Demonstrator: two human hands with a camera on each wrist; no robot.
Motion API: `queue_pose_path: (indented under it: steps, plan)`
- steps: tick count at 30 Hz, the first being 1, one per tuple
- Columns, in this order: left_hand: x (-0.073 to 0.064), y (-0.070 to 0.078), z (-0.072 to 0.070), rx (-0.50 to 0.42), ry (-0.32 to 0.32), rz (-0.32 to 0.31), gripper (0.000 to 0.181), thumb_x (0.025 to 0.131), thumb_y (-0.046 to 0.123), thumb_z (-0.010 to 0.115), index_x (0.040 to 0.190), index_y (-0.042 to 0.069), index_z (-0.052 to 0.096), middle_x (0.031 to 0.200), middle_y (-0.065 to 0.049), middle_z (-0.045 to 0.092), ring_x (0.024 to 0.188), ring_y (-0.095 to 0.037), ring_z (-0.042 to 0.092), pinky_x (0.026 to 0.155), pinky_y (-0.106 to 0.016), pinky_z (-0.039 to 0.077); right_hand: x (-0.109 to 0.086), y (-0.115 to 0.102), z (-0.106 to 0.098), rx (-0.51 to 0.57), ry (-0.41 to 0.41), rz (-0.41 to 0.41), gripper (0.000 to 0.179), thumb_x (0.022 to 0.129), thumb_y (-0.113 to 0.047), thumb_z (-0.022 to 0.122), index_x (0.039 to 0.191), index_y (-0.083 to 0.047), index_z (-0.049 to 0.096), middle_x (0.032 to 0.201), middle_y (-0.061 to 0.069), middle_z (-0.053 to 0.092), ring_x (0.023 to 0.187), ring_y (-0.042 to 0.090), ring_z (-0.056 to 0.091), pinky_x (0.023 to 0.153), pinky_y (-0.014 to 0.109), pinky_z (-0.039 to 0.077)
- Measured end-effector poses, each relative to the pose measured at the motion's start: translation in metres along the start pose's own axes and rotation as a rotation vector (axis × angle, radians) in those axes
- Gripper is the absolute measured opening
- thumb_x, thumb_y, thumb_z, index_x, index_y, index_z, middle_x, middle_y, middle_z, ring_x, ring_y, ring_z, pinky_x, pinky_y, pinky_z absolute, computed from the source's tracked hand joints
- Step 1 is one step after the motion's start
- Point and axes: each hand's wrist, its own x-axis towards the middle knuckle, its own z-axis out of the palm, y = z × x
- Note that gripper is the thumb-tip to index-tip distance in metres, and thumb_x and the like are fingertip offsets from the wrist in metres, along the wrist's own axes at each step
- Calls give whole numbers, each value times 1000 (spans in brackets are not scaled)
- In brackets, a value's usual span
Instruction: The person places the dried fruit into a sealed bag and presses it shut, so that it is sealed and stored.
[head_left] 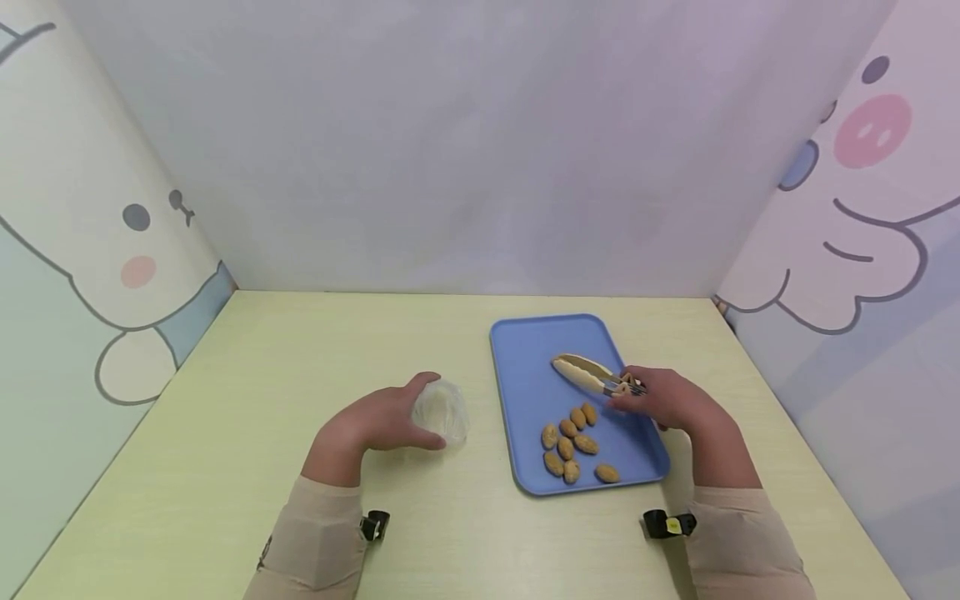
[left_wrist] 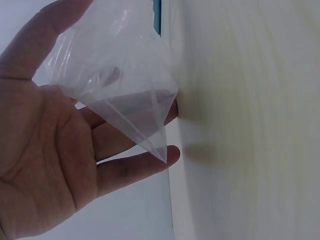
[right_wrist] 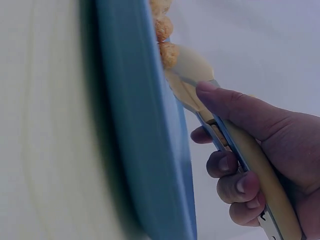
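My left hand holds a clear plastic bag above the table, left of the tray. In the left wrist view the bag hangs between the thumb and the fingers, one pointed corner down. My right hand grips a pair of cream-coloured food tongs over the blue tray. The right wrist view shows the thumb on one arm of the tongs and fingers curled round the other. Several brown oval food pieces lie on the tray, nearer its front edge.
The pale wooden table runs back to a light wall. Walls with cartoon animals stand on the left and right. Black wrist straps show at both sleeves.
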Motion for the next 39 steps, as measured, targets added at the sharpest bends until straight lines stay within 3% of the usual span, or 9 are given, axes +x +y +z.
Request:
queue_pose_path:
  steps: [8, 16, 27, 39]
  plan:
    - [0, 1, -1, 0, -1, -1, 94, 71, 56, 80, 147, 31, 32, 108, -1, 61, 92, -17, 56, 83, -43, 46, -7, -4, -9, -28, 4, -12, 64, 88, -52, 68, 136, -13, 50, 75, 7, 57, 50, 20, 48, 51, 34, 42]
    - [3, -1, 1, -16, 4, 14, 89, 70, 60, 78, 143, 31, 36, 101, 2, 61, 88, -16, 55, 78, -40, 46, -16, -14, -19, -46, 18, -45, 74, 87, -58, 65, 142, -12, 46, 83, 6, 59, 57, 19, 51, 53, 34, 43]
    - [2, 0, 2, -10, 21, 1, 91, 69, 65, 76, 143, 29, 37, 100, 3, 62, 88, -14, 56, 81, -40, 47, -35, -42, -23, -140, 139, -169, 70, 86, -65, 61, 136, -15, 54, 87, -4, 63, 78, 15, 55, 67, 34, 43]
    - [4, 1, 2, -15, 9, -14, 93, 67, 71, 74, 144, 34, 37, 102, 5, 61, 91, -15, 56, 82, -40, 46, -50, -73, -17, -156, 217, -320, 42, 86, -55, 68, 114, -25, 61, 68, -9, 51, 60, 10, 46, 55, 29, 36]
